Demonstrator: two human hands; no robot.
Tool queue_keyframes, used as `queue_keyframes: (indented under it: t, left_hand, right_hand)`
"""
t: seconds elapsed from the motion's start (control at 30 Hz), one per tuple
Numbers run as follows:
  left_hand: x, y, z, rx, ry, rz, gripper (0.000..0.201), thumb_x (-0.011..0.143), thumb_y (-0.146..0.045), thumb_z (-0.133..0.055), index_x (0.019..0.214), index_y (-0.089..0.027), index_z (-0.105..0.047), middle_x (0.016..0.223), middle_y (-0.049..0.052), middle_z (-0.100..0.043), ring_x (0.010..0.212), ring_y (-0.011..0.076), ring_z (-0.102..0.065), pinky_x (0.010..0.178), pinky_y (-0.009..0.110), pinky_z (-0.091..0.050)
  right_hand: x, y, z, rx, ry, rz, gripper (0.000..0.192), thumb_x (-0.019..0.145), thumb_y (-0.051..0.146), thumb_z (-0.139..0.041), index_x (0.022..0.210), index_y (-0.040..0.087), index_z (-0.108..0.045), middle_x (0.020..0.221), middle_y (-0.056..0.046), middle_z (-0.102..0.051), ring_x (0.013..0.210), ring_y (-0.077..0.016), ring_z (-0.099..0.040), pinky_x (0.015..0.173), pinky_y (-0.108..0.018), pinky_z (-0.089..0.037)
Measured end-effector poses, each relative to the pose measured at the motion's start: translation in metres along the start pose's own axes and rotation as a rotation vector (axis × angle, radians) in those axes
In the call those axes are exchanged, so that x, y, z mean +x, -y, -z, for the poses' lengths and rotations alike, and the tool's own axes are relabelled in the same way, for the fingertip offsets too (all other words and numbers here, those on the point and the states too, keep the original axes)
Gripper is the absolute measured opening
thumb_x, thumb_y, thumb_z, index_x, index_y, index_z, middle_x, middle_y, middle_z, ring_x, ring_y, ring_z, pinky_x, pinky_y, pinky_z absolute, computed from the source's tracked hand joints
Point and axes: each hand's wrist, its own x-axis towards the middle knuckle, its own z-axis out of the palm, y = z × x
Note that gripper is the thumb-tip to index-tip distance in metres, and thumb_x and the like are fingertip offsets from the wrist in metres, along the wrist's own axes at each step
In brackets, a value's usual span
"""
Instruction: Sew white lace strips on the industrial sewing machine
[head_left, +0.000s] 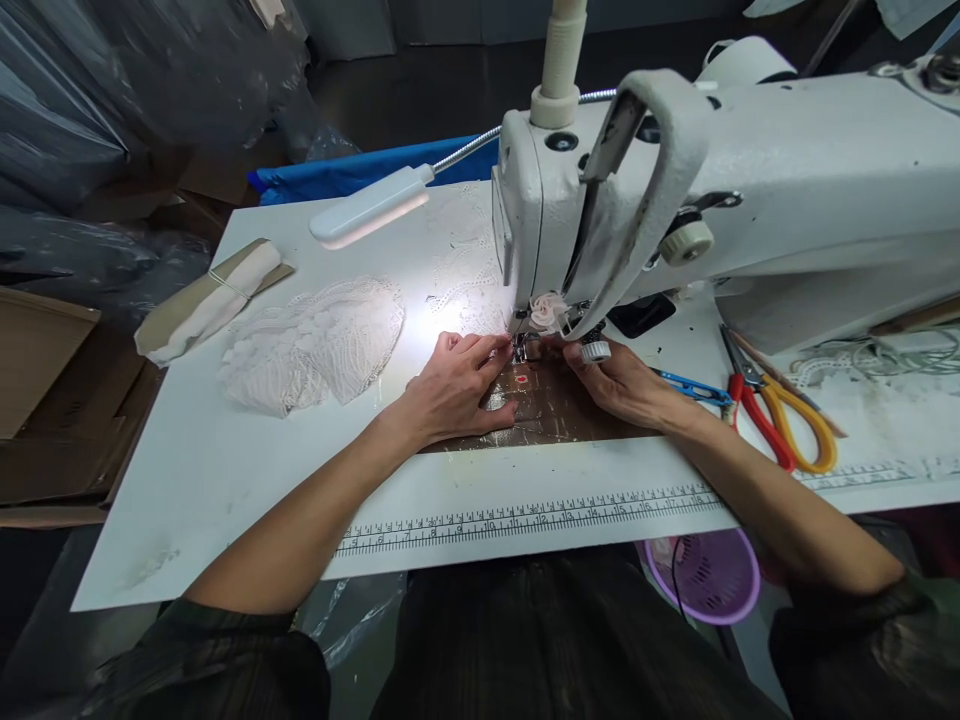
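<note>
Lace point(469, 290), just above frame centre | left hand point(461, 388): spread, thumb splayed; right hand point(619, 385): fingertips hidden, cannot tell if pinching | step: apparently aligning work at presser foot point(527, 348) | next: calls for flat, steady guiding

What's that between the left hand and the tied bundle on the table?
In the head view, a pale lace piece lies between the left hand and tied bundle.
</note>
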Motion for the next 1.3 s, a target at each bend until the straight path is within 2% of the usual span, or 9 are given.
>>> queue_keyframes:
  t: [0.27, 0.43, 0.57, 0.73, 0.87, 0.97, 1.07, 1.17, 1.3]
  left_hand:
    - [0.000, 0.007, 0.000, -0.067, 0.007, 0.045, 0.071, 0.086, -0.057, -0.055, 0.139, -0.010, -0.051, 0.131, 0.016, -0.057, 0.113, 0.0318, -0.056, 0.101, 0.051, -0.036]
    - [-0.001, 0.009, 0.000, -0.095, 0.010, 0.052, 0.072, 0.088, -0.056, -0.053, 0.145, -0.013, -0.044, 0.136, 0.017, -0.056, 0.123, 0.0325, -0.053, 0.112, 0.054, -0.026]
    - [-0.003, 0.005, -0.001, -0.082, 0.032, 0.074, 0.073, 0.089, -0.056, -0.052, 0.147, -0.013, -0.040, 0.143, 0.018, -0.050, 0.136, 0.0357, -0.043, 0.116, 0.058, -0.019]
    - [-0.008, -0.007, 0.000, 0.034, -0.025, 0.207, 0.075, 0.092, -0.061, -0.047, 0.146, -0.010, -0.038, 0.156, 0.022, -0.033, 0.145, 0.0384, -0.028, 0.113, 0.058, -0.025]
    - [-0.017, 0.001, 0.013, 0.196, -0.072, 0.383, 0.061, 0.097, -0.056, -0.043, 0.135, -0.009, -0.048, 0.150, 0.023, -0.041, 0.132, 0.0371, -0.043, 0.102, 0.055, -0.036]
    - [-0.032, 0.024, 0.032, 0.295, -0.094, 0.589, 0.041, 0.098, -0.046, -0.047, 0.110, -0.008, -0.059, 0.125, 0.023, -0.057, 0.110, 0.0339, -0.053, 0.090, 0.048, -0.042]
    - [-0.055, 0.048, 0.046, 0.263, -0.172, 0.774, 0.032, 0.098, -0.040, -0.050, 0.097, -0.009, -0.060, 0.105, 0.018, -0.059, 0.100, 0.0315, -0.054, 0.084, 0.045, -0.045]
    - [-0.076, 0.059, 0.050, 0.132, -0.235, 0.831, 0.025, 0.099, -0.032, -0.048, 0.088, -0.014, -0.061, 0.097, 0.012, -0.058, 0.092, 0.0258, -0.057, 0.080, 0.040, -0.049]
    - [-0.090, 0.050, 0.046, 0.042, -0.321, 0.815, 0.024, 0.099, -0.026, -0.046, 0.089, -0.016, -0.066, 0.103, 0.009, -0.060, 0.094, 0.0202, -0.061, 0.082, 0.036, -0.051]
  right_hand:
    - [-0.005, 0.001, -0.007, 0.040, -0.062, 0.003, 0.059, 0.100, 0.061, -0.029, 0.114, 0.019, -0.068, 0.105, -0.011, -0.068, 0.096, -0.0248, -0.064, 0.086, -0.038, -0.051]
    - [-0.006, -0.001, -0.013, -0.064, -0.162, 0.000, 0.058, 0.101, 0.058, -0.029, 0.099, 0.018, -0.070, 0.098, -0.011, -0.070, 0.089, -0.0236, -0.065, 0.077, -0.033, -0.050]
    - [-0.009, 0.002, -0.017, -0.222, -0.137, -0.002, 0.057, 0.102, 0.053, -0.027, 0.088, 0.017, -0.070, 0.093, -0.012, -0.070, 0.080, -0.0225, -0.066, 0.071, -0.033, -0.049]
    - [-0.012, -0.008, -0.023, -0.331, -0.087, 0.055, 0.053, 0.101, 0.048, -0.029, 0.100, 0.017, -0.072, 0.103, -0.015, -0.070, 0.083, -0.0284, -0.069, 0.076, -0.043, -0.053]
    - [-0.011, -0.024, -0.028, -0.367, -0.116, 0.173, 0.047, 0.098, 0.046, -0.035, 0.118, 0.020, -0.069, 0.116, -0.014, -0.068, 0.095, -0.0328, -0.069, 0.083, -0.049, -0.055]
    - [-0.011, -0.029, -0.030, -0.403, -0.141, 0.226, 0.046, 0.097, 0.047, -0.037, 0.119, 0.020, -0.067, 0.117, -0.014, -0.068, 0.098, -0.0351, -0.068, 0.082, -0.051, -0.056]
    - [-0.012, -0.029, -0.031, -0.399, -0.153, 0.245, 0.046, 0.097, 0.047, -0.035, 0.116, 0.020, -0.068, 0.119, -0.014, -0.068, 0.099, -0.0372, -0.068, 0.078, -0.054, -0.057]
    - [-0.012, -0.027, -0.031, -0.404, -0.141, 0.221, 0.045, 0.097, 0.047, -0.035, 0.117, 0.022, -0.067, 0.120, -0.014, -0.067, 0.096, -0.0381, -0.068, 0.075, -0.056, -0.057]
    - [-0.010, -0.025, -0.028, -0.362, -0.143, 0.212, 0.045, 0.096, 0.047, -0.039, 0.117, 0.020, -0.068, 0.118, -0.014, -0.068, 0.098, -0.0376, -0.068, 0.079, -0.056, -0.056]
